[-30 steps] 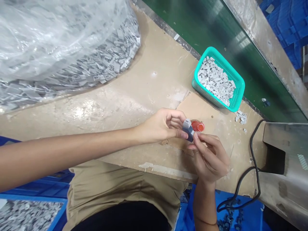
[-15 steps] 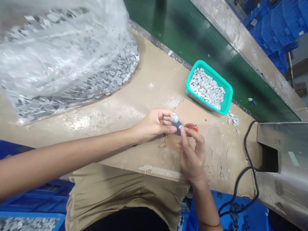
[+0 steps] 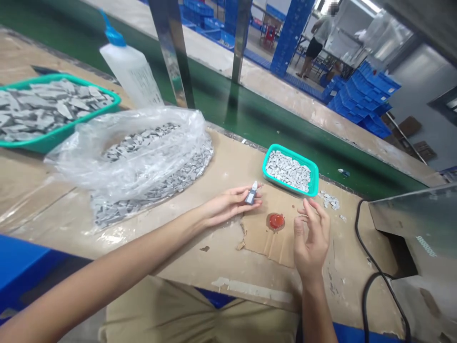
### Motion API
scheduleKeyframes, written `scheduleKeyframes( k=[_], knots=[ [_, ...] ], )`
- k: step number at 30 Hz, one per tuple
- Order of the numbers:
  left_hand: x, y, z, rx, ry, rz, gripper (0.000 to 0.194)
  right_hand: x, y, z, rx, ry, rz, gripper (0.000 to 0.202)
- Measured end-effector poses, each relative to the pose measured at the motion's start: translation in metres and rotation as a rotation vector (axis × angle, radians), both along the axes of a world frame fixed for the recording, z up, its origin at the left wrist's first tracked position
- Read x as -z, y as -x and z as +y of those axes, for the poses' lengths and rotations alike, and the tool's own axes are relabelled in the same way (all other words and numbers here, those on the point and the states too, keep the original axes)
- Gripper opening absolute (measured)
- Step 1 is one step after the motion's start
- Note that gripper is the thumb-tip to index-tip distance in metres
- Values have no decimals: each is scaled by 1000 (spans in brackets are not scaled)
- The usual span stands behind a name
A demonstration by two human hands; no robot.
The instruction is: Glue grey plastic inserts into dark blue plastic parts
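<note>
My left hand (image 3: 233, 205) holds a small dark grey plastic part (image 3: 251, 196) with a pale window and a whitish pointed end, near the middle of the view. To its right my right hand (image 3: 312, 233) is raised over the table, its fingers apart and loosely bent, with nothing seen in them. Between the hands, on a piece of cardboard (image 3: 260, 238), lies a small round red blob or dish (image 3: 276, 220). Just beyond the right fingertips stands a teal basket (image 3: 314, 186) filled with small light grey pieces.
A clear plastic bag (image 3: 143, 162) of grey pieces lies to the left, beside a larger teal basket (image 3: 57, 143) and a white bottle (image 3: 132, 71). Loose chips (image 3: 330, 200) lie right of the small basket. A black cable (image 3: 360, 247) runs by a metal housing (image 3: 410, 209). Behind runs a green belt (image 3: 221, 107).
My right hand has left the grey part and moved right, its fingers opening. My left hand still holds the part. The view has tilted up, showing more of the background.
</note>
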State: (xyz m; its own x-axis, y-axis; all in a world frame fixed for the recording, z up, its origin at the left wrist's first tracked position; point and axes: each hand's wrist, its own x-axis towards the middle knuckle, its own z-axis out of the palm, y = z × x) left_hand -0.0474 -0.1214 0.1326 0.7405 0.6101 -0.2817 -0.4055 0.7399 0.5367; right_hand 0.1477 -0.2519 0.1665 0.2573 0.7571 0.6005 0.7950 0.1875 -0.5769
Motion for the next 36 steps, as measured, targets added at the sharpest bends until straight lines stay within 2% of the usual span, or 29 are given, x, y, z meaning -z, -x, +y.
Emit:
scheduleKeyframes(
  k=[3,5,10,12,14,16,19,21,23,26,29,31,36],
  knots=[
    [-7,2,8,-95,-14,79,28,-10,-11,9,40,55,111,40],
    [-11,3,13,-159,-39,152,25,-9,-18,17,74,89,199,38],
    [-13,3,23,-284,-116,313,15,11,-36,32,121,106,378,33],
    [-11,4,27,-317,-206,365,25,19,-42,34,146,110,391,32],
    [-7,7,31,-347,-404,492,43,24,-45,32,179,103,383,30],
    [-2,11,37,-406,-711,699,51,25,-48,30,204,94,372,30],
    [12,18,49,-500,-1136,1021,43,24,-51,34,212,111,351,30],
    [22,21,58,-495,-1271,1157,43,19,-55,46,193,142,310,28],
    [29,22,66,-465,-1327,1215,52,12,-60,65,156,184,249,26],
    [34,22,70,-439,-1375,1190,65,0,-61,103,81,265,140,25],
    [32,23,68,-417,-1388,1170,60,-6,-54,141,25,351,42,16],
    [30,24,67,-424,-1382,1175,53,-5,-45,159,20,406,-6,21],
    [30,25,66,-443,-1324,1159,47,3,-31,179,75,507,-48,29]
  ],
)
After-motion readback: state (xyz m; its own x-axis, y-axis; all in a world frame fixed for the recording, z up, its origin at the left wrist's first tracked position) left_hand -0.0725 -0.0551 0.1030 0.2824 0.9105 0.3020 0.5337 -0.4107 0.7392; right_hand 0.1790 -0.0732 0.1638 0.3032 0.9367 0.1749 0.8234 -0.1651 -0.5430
